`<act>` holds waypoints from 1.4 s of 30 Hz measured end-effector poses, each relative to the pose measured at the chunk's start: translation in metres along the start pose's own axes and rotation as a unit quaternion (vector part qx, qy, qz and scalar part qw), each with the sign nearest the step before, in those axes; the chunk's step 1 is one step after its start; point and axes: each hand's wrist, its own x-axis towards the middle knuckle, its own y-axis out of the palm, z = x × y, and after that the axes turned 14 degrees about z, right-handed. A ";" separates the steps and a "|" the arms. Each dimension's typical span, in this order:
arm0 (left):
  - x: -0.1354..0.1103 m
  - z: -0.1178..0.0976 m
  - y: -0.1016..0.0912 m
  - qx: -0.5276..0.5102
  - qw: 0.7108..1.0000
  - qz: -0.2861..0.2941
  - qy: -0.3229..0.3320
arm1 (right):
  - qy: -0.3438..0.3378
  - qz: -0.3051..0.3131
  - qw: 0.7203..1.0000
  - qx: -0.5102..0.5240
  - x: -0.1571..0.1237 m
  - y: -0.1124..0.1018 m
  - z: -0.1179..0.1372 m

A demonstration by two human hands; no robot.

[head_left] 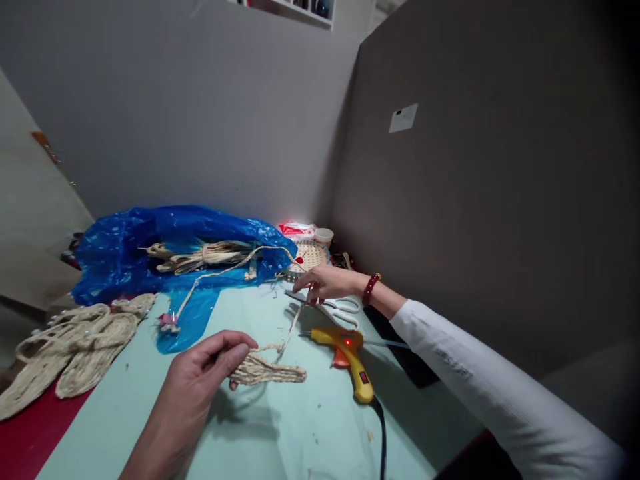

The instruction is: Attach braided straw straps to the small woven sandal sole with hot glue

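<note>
My left hand (pixel 207 373) pinches a small flat piece of coiled straw braid (pixel 267 371) between thumb and fingers, just above the table. From this piece a thin straw cord (pixel 293 328) runs up to my right hand (pixel 325 283), whose fingers are closed on it. White-handled scissors (pixel 343 308) lie directly beneath my right hand, their blades pointing left; whether the fingers touch them I cannot tell. Closer to me a yellow glue gun (pixel 350 347) lies on its side with a red light on and its nozzle to the left.
A blue plastic bag (pixel 125 240) with a straw bundle (pixel 210 256) lies at the back. Woven straw soles (pixel 97 363) trimmed with pearls are on the left. Behind my right hand are a round woven piece (pixel 313 255) and a white cup (pixel 324 236). A black cable (pixel 383 433) trails towards me.
</note>
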 end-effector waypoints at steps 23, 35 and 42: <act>-0.007 -0.004 0.014 0.006 0.999 -0.011 -0.047 | -0.192 -0.140 0.950 0.204 -0.005 0.057 0.071; -0.009 0.006 0.016 0.133 0.990 0.041 -0.024 | -0.238 -0.114 0.950 0.164 0.003 0.062 0.066; -0.003 0.017 0.005 0.198 0.980 -0.020 -0.006 | 0.052 -0.290 0.949 0.112 -0.064 0.065 0.065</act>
